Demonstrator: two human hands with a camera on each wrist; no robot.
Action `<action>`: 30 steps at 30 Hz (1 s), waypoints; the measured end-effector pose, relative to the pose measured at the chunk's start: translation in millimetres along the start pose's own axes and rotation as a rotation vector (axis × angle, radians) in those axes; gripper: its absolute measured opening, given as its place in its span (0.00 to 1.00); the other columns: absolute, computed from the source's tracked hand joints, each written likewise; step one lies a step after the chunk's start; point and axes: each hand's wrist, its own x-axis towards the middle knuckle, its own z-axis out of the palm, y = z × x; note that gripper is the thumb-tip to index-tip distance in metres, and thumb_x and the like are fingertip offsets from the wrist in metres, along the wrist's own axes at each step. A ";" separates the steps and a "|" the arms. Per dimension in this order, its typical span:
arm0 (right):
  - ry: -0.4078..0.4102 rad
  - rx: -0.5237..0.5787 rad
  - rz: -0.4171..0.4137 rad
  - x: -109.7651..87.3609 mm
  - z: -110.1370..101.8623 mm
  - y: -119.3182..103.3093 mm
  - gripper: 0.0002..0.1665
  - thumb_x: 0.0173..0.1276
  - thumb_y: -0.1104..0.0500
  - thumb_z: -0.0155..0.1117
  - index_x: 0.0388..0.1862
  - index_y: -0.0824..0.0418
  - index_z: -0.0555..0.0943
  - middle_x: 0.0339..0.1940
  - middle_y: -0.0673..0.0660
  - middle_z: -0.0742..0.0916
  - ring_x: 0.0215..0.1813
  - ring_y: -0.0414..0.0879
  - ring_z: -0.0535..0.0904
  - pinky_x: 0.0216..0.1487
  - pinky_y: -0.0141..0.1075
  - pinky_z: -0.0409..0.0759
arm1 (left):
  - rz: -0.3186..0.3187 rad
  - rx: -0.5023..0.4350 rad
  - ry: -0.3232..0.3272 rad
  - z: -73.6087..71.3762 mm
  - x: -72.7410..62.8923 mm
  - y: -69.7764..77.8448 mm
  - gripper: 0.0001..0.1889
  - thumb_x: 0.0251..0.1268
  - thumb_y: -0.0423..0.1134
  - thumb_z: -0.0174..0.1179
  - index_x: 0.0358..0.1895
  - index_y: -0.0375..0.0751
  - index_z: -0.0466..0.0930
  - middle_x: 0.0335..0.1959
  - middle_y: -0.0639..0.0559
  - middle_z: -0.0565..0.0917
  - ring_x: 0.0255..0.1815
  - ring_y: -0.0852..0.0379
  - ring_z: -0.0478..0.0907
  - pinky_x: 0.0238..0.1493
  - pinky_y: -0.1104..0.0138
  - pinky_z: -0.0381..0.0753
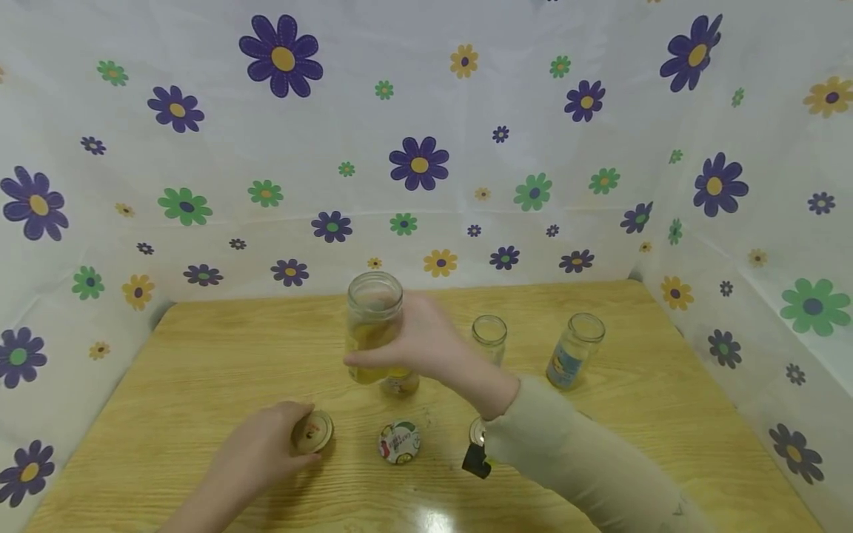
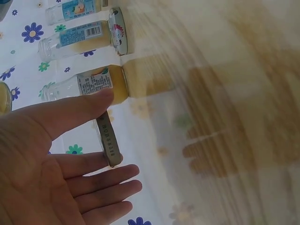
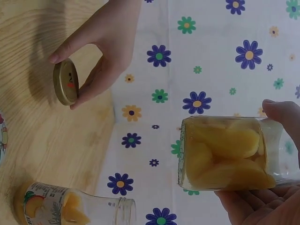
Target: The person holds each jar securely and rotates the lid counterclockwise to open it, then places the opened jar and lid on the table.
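Observation:
My left hand (image 1: 260, 440) pinches a gold metal jar lid (image 1: 316, 431) by its edge between thumb and fingers, held on its side close over the table. With my right hand (image 1: 426, 337) I grip a lidless glass jar (image 1: 366, 334), raised off the table. Yellow fruit pieces (image 3: 229, 150) in liquid fill its lower part. Behind and below it stands an uncapped jar (image 3: 44, 205) with a fruit label, also with yellow pieces inside. On the table, between my hands, lies a printed lid (image 1: 399, 443).
Two more lidless glass jars stand to the right, the near one (image 1: 489, 331) partly behind my right forearm, the far one (image 1: 563, 366) with a blue label. Another lid (image 1: 477, 431) shows beside my right sleeve. A flowered cloth (image 1: 426, 244) walls the wooden table (image 1: 220, 355).

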 end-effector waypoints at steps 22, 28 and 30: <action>-0.015 -0.051 -0.003 13.6 38.4 10.0 0.33 0.52 0.54 0.90 0.57 0.53 0.87 0.50 0.50 0.93 0.49 0.38 0.87 0.56 0.31 0.83 | 0.008 0.070 -0.046 14.2 -4.9 -3.6 0.39 0.36 0.49 0.89 0.55 0.32 0.87 0.43 0.51 0.84 0.41 0.57 0.80 0.47 0.55 0.87; -0.014 -0.058 0.019 17.3 53.2 15.5 0.32 0.53 0.52 0.89 0.57 0.50 0.86 0.49 0.48 0.93 0.48 0.34 0.85 0.55 0.28 0.81 | 0.020 0.080 -0.062 17.1 -5.0 -4.9 0.37 0.38 0.48 0.89 0.54 0.32 0.87 0.41 0.52 0.83 0.41 0.57 0.80 0.46 0.55 0.87; -0.024 -0.049 0.021 19.0 58.9 17.2 0.32 0.53 0.52 0.89 0.57 0.51 0.86 0.49 0.47 0.93 0.47 0.33 0.85 0.54 0.27 0.81 | 0.014 0.075 -0.069 17.8 -4.7 -5.1 0.37 0.39 0.48 0.89 0.54 0.32 0.87 0.41 0.52 0.83 0.41 0.58 0.79 0.46 0.55 0.87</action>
